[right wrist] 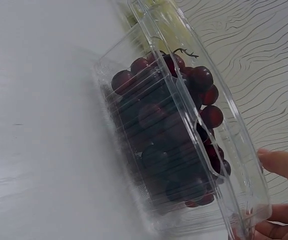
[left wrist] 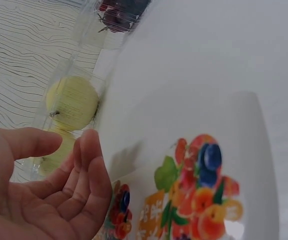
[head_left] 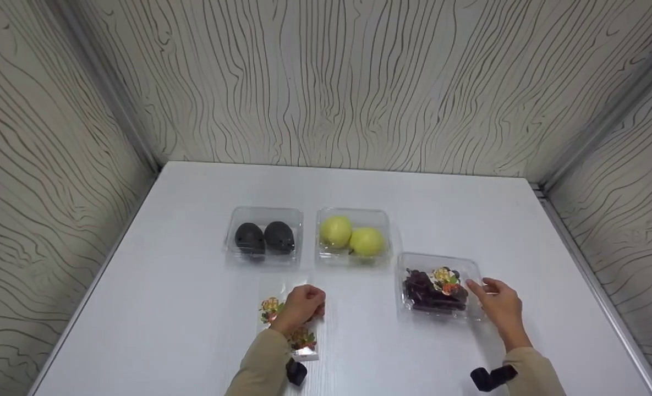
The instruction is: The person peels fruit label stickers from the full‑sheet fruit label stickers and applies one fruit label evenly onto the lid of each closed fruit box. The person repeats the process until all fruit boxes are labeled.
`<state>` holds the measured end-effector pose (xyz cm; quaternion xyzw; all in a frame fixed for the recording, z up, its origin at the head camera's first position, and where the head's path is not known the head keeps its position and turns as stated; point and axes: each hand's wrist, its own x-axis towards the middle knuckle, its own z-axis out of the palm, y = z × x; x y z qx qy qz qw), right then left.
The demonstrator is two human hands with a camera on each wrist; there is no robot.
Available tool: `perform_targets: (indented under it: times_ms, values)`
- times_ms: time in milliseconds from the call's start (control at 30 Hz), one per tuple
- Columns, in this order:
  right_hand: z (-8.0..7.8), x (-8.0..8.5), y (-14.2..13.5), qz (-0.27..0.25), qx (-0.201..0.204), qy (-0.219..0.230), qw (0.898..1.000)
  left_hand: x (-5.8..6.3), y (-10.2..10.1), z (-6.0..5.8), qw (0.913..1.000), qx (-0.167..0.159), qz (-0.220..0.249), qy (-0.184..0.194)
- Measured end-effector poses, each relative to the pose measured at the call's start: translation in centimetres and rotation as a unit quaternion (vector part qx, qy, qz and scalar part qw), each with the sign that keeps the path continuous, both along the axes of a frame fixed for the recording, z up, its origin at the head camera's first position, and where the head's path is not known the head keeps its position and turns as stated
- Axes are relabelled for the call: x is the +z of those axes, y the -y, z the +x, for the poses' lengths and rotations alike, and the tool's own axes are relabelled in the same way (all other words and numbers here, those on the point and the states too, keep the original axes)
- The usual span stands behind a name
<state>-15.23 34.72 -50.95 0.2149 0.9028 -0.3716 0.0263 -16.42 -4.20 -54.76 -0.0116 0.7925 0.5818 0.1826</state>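
On the right, a clear plastic clamshell box [head_left: 438, 257] holds dark red grapes [right wrist: 156, 120]. A fruit-printed sticker [head_left: 445, 280] lies on its lid. My right hand [head_left: 503, 308] grips the right edge of this box, its thumb at the lid and the other fingers lower at the side. Over a glossy sheet of fruit stickers [head_left: 273, 283] on the table, my left hand [head_left: 302, 305] hovers with fingers loosely curved and nothing between them. Large printed fruit stickers [left wrist: 199, 190] show beside that hand in the left wrist view.
Behind the left hand stands a clear box [head_left: 265, 210] with two dark, avocado-like fruits [head_left: 264, 239]. Beside it is another clear box [head_left: 356, 211] with two yellow-green pears [head_left: 352, 236]. Wood-patterned panels [head_left: 326, 82] enclose the white table [head_left: 193, 308].
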Motion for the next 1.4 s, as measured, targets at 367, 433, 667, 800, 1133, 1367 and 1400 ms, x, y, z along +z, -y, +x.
perform_targets:
  times_ms: [367, 433, 667, 800, 1133, 1367, 1400]
  values:
    - [1.1, 0.6, 1.4, 0.081, 0.022, -0.041, 0.996, 0.1, 0.0, 0.0, 0.9998, 0.003, -0.002, 0.018]
    - [1.3, 0.5, 1.4, 0.069, 0.003, -0.034, 0.997, 0.0, -0.1, 0.0, 0.9998, 0.003, -0.004, 0.019]
    - [2.3, -0.3, 0.8, -0.075, -0.075, 0.019, 0.994, -0.1, -0.1, 0.0, 0.9998, -0.001, -0.007, 0.02]
    - [2.7, -0.3, 0.7, -0.12, -0.084, 0.022, 0.989, -0.1, 0.0, 0.0, 0.9999, -0.004, -0.003, 0.012]
    - [2.4, -0.1, 0.5, -0.128, -0.082, 0.04, 0.988, -0.1, 0.0, 0.1, 0.9999, -0.011, 0.004, 0.0]
    - [1.8, -0.1, 0.2, -0.144, -0.094, 0.041, 0.984, -0.3, 0.2, 0.0, 0.9999, -0.009, 0.007, 0.004]
    - [1.8, -0.1, 0.2, -0.147, -0.097, 0.039, 0.984, -0.3, 0.3, 0.0, 0.9999, -0.008, 0.008, 0.007]
